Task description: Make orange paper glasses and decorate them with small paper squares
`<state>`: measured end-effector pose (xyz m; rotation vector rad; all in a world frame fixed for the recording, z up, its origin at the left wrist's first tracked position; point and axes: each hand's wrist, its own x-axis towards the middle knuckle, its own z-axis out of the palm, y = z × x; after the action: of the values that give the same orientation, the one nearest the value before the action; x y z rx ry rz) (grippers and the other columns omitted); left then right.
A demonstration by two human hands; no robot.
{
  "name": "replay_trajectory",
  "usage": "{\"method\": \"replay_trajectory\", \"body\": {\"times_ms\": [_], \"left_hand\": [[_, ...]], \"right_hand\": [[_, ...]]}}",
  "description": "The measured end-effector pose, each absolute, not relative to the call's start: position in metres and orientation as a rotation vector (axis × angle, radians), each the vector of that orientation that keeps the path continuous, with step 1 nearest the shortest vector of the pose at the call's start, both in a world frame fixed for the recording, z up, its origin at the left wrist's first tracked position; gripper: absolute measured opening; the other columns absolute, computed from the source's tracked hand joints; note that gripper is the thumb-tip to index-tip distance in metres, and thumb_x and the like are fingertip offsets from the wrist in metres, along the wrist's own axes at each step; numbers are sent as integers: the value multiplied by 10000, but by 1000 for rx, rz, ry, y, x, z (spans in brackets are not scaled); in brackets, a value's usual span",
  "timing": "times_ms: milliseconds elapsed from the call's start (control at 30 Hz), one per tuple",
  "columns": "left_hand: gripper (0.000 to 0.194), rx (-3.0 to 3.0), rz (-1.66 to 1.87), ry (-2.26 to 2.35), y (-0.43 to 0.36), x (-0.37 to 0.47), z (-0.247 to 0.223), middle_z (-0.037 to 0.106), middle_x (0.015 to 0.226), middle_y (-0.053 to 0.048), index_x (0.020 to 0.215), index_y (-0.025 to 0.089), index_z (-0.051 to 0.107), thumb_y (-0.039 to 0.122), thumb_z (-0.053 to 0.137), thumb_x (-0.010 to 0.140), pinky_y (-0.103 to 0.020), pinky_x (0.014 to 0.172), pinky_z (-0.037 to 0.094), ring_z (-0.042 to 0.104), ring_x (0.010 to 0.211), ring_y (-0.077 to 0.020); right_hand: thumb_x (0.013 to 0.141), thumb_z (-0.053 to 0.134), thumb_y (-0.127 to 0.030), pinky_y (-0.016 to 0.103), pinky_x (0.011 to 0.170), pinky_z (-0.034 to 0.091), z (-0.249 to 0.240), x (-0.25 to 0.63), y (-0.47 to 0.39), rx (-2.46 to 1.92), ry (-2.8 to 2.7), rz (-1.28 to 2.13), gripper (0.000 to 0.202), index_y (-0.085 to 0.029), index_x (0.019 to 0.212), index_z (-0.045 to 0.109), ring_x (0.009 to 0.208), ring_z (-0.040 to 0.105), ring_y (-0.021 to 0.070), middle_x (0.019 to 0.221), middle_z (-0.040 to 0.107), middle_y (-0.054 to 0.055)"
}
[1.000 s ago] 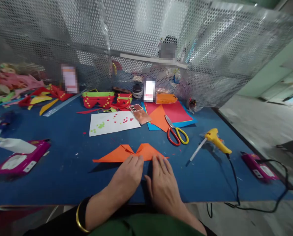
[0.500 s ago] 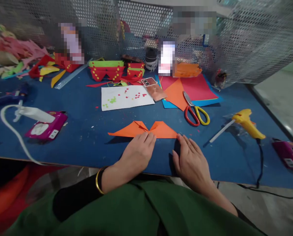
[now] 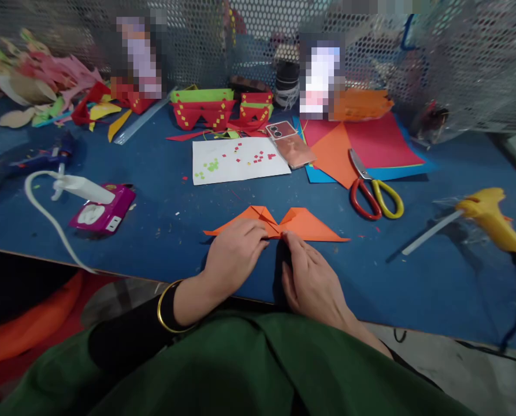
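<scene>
A folded piece of orange paper (image 3: 316, 225) lies on the blue table near its front edge, with two peaks and a notch between them. My left hand (image 3: 234, 251) rests over its left half, fingers bent and close together on the lower edge; the thumb is hidden. Just below the notch, the fingertips of my right hand (image 3: 314, 280) touch the lower edge. Those fingers are stretched forward, side by side, with the thumb apart from them. Beyond the paper to the right lie scissors (image 3: 374, 196) with one red and one yellow handle.
Paper scraps dot a white sheet (image 3: 223, 164), beside a phone (image 3: 290, 144). Red masks (image 3: 203, 112) stand behind. Coloured sheets (image 3: 370, 141) lie under the scissors' blades. A yellow glue gun (image 3: 487, 216) is at right, a purple power socket (image 3: 106, 214) at left.
My right hand has moved left along the lower edge, from the paper's right corner to its middle. My left hand has shifted left over the left half. The camera view has shifted too.
</scene>
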<state>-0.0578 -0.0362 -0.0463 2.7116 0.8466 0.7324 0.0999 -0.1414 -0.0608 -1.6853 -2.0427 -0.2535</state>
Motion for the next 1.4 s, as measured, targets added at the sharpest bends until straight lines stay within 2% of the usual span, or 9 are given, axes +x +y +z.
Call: {"method": "replay_trajectory", "body": {"times_ms": [167,300,500,667,933,1167,1400], "left_hand": [[166,2633,657,1002,-28,-53,-40,721,897,-28,787,183,675,227,645,944,-402,790,470,638,872,-227],[164,2577,601,1111,-26,-48,-36,718,921,-27,743,191,685,205,664,905,-407,794,443,610,888,-227],[176,2495,402,1207,-16,-47,-28,704,912,-28,664,195,664,190,694,837,-421,782,438,583,879,-240],[179,2556,298,1194,-15,-45,-23,680,908,-51,683,191,643,196,655,861,-440,784,436,574,884,-255],[197,2552,361,1217,-17,-53,-25,689,897,-48,687,191,643,246,700,867,-415,786,421,570,861,-233],[177,2525,312,1215,-7,-62,-22,708,929,-31,676,195,677,244,722,840,-407,801,412,573,873,-223],[210,2498,222,1210,-2,-60,-20,702,894,-28,634,194,638,243,715,823,-399,783,412,570,860,-221]], "right_hand": [[998,413,-181,404,1001,545,-60,98,-142,-1735,-2140,-326,441,73,1335,541,1264,609,309,1342,639,230],[1031,375,-251,397,1012,519,-56,98,-142,-1771,-2202,-309,458,10,1335,595,1296,589,292,1401,608,187],[1035,381,-266,373,1012,503,-56,99,-142,-1769,-2207,-340,455,-3,1316,624,1289,597,270,1392,614,172],[1029,397,-272,389,1021,496,-57,100,-143,-1781,-2213,-301,465,-10,1357,597,1312,573,275,1421,590,179],[1029,413,-336,457,1041,443,-51,91,-140,-1867,-2229,-264,492,-51,1392,584,1258,597,325,1395,605,216],[1030,410,-320,443,1045,408,-50,92,-140,-1878,-2220,-292,477,-58,1388,584,1258,593,307,1396,610,200],[1027,404,-317,450,1026,392,-50,94,-140,-1878,-2216,-247,475,-68,1396,572,1272,566,300,1407,604,191]]}}
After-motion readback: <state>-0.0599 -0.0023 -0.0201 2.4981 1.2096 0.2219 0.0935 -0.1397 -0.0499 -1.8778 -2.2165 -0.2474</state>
